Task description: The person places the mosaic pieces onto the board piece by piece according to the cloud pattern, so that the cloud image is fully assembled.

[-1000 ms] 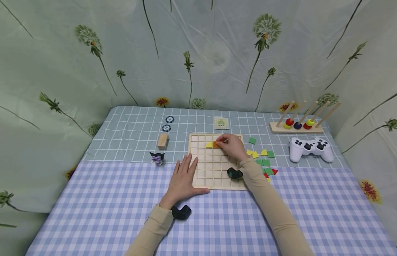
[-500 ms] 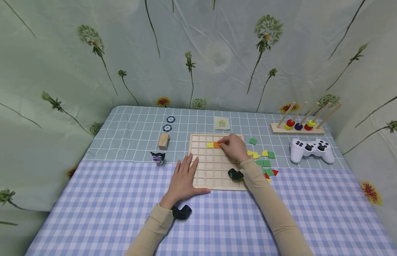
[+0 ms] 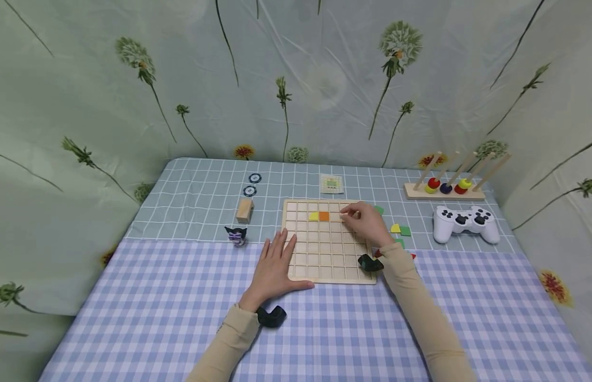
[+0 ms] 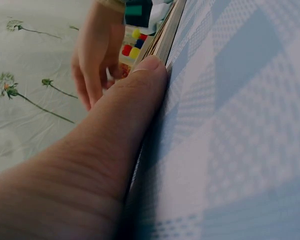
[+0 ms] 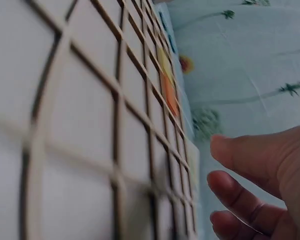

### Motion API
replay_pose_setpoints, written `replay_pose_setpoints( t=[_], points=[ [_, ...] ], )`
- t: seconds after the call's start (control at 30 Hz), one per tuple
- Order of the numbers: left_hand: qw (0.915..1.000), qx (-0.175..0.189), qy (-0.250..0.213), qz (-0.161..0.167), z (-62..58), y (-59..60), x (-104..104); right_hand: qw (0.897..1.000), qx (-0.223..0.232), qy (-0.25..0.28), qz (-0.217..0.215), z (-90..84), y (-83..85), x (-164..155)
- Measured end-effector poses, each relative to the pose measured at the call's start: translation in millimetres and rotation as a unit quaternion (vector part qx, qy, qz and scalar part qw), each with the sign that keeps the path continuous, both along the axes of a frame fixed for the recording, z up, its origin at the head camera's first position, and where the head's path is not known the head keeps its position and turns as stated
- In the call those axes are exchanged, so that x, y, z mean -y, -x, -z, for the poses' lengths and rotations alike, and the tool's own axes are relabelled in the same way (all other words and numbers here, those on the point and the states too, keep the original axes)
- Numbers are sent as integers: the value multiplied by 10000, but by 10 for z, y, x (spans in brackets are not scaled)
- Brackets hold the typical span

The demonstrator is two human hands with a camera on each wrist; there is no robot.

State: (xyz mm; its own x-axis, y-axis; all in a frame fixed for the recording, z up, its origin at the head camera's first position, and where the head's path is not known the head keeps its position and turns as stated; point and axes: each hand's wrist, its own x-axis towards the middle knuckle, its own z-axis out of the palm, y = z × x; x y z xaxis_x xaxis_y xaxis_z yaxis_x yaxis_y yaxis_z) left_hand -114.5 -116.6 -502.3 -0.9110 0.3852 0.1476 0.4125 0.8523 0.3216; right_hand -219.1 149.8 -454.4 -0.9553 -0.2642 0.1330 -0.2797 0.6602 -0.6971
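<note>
A wooden grid board lies on the table. In one of its upper rows sit a yellow piece and, just right of it, an orange square tile. My left hand rests at the board's lower left corner with fingers spread; its thumb lies along the near edge. Over the board's upper right part is my right hand, loosely bent. The right wrist view shows a gap between its thumb and fingers, with nothing held.
Loose green tiles and yellow pieces lie right of the board, partly hidden by my right arm. Beyond them are a white game controller and a peg stand. Left stand a wooden block and a small figurine. A pattern card lies behind.
My right hand has let go of the orange tile and moved right, away from it. The tile stays in its cell beside the yellow piece. My left hand has kept its place.
</note>
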Motion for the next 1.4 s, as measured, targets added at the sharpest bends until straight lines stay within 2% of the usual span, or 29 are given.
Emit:
replay_pose_setpoints(
  t=[0.23,0.4,0.57,0.8,1.0,1.2,1.4],
  points=[
    [10000,-39,-56,8,21,-2,10,9990,-187,-210,358,-78,-98,-476],
    [10000,-5,-63,-20,18,-3,12,9970,71,-488,594,-81,-177,-788],
    [9999,-57,-90,-15,6,-15,24,9935,377,-860,640,-87,-222,-969],
    [10000,-42,-78,-27,9,-9,26,9891,530,-1312,398,-38,-223,-1071],
    [10000,7,-79,-13,17,0,22,9869,453,-1489,423,-18,-192,-1075],
    [10000,-4,-74,-9,13,-1,15,9872,503,-1427,494,-22,-132,-1064],
    [9999,19,-152,2,-4,-7,2,9885,708,-1154,680,-21,-122,-1053]
  ],
)
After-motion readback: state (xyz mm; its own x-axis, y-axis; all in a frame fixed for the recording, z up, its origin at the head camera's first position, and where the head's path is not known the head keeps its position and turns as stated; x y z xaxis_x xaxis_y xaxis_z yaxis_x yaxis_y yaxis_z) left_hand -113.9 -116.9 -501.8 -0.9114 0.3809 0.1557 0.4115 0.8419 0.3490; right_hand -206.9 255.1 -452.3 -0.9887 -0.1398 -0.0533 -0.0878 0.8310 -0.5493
